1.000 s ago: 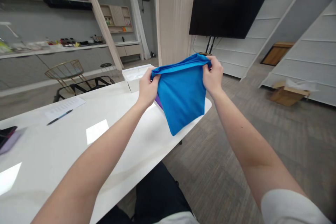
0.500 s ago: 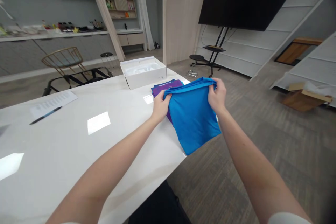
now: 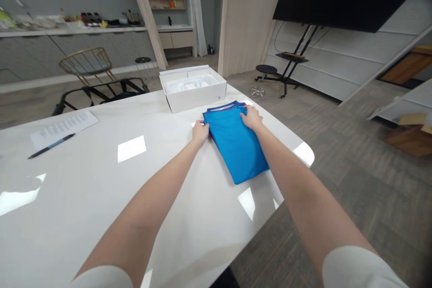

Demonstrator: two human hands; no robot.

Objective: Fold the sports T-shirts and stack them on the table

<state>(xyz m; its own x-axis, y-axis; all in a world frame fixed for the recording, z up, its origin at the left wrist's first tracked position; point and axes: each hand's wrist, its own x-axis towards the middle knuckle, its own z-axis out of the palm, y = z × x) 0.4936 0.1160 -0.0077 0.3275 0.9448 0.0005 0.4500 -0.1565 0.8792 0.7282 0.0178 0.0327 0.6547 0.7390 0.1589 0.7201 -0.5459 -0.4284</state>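
A folded blue cloth (image 3: 236,144) lies flat on top of a stack of folded purple and dark-blue cloths (image 3: 221,107) at the right part of the table. Only the far and left edges of that stack show beneath it. My left hand (image 3: 201,131) is closed on the blue cloth's far left corner, thumb on top. At the far right corner, my right hand (image 3: 252,118) grips the same cloth with bent fingers. What kind of garment it is, I cannot tell.
Behind the stack stands an open white box (image 3: 194,87) with clear plastic inside. A printed sheet (image 3: 64,127) and a pen (image 3: 51,146) lie on the left of the glossy white table (image 3: 162,216). The table's rounded corner is to the right. Chairs stand beyond it.
Both hands have lowered the blue cloth from the air onto the stack, so it now lies flat over the purple cloth. The view has shifted slightly to the left.
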